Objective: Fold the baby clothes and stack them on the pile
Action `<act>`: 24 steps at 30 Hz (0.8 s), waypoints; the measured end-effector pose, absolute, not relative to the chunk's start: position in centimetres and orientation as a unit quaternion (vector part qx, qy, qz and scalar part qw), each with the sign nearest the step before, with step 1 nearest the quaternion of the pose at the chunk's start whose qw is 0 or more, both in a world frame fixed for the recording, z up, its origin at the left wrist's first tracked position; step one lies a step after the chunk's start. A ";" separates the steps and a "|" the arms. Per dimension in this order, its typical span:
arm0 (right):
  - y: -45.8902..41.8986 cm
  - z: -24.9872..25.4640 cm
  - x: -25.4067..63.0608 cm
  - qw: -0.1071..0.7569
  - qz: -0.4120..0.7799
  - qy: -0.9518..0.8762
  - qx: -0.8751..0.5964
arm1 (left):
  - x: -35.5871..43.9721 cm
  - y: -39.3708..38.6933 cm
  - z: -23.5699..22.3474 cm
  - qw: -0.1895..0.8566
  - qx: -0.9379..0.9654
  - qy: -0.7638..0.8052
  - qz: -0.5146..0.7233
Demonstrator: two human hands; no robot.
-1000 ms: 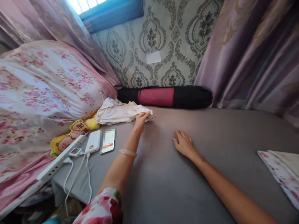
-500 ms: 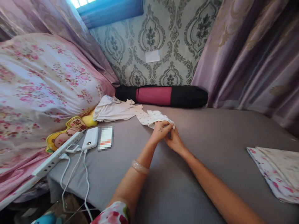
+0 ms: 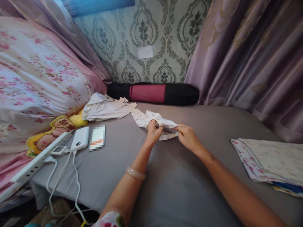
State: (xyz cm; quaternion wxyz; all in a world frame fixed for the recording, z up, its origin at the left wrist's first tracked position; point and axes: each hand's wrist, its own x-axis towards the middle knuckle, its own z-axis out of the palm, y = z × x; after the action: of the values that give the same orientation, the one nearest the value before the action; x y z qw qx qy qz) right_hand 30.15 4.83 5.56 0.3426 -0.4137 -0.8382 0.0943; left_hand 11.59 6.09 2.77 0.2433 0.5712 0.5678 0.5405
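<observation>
Across the frame's middle and bottom spreads a smooth grey sheet [image 3: 113, 164]. At centre, a small white speckled cotton garment [image 3: 167, 123] lies partly raised above it, the left hand [image 3: 155, 130] gripping its opening, the right hand [image 3: 188, 136] pinching its right edge.

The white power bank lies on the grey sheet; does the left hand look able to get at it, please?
Probably yes: nothing covers the white power bank, though a flat pixelated item lies beside it, and the left hand, its fingers in the small white patterned cloth, would need freeing first.
</observation>
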 end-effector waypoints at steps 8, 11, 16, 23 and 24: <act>2.5 9.4 34.9 0.275 0.135 -0.864 -0.401 | 13.3 1.9 6.8 0.465 0.569 0.383 0.560; 2.0 10.5 37.0 0.254 0.223 -0.855 -0.394 | 14.3 0.7 7.5 0.516 0.544 0.363 0.553; 2.2 10.2 39.6 0.220 0.275 -0.817 -0.456 | 16.4 1.0 6.2 0.565 0.525 0.376 0.513; 2.4 9.3 36.4 0.306 0.165 -0.780 -0.520 | 17.7 1.9 5.1 0.566 0.542 0.383 0.488; 2.5 9.3 35.8 0.306 0.173 -0.785 -0.510 | 17.7 1.9 5.2 0.562 0.548 0.384 0.485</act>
State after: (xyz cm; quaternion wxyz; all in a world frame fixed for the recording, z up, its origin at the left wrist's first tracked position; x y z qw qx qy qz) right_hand 35.79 2.47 9.26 0.3062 -0.5097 -0.7852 0.1733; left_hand 17.69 1.90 5.24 0.5624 0.5484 0.3842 0.4851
